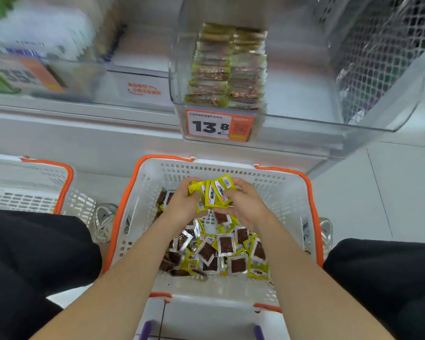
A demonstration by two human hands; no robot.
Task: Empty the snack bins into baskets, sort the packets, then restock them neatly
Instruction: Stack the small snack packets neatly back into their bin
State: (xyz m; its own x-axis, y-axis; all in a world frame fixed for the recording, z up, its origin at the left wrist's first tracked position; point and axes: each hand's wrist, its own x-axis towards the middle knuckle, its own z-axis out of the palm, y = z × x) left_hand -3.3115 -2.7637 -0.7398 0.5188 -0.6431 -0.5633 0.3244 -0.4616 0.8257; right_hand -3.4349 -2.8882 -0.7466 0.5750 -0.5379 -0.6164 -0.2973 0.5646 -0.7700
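Yellow packets (215,193) bunched between both hands (182,201) over basket (231,168).

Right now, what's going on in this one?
A person's left hand and right hand together hold a bunch of yellow packets above the loose pile of packets in the white basket. The clear bin on the shelf above already holds two neat rows of packets. A second basket sits to the left.
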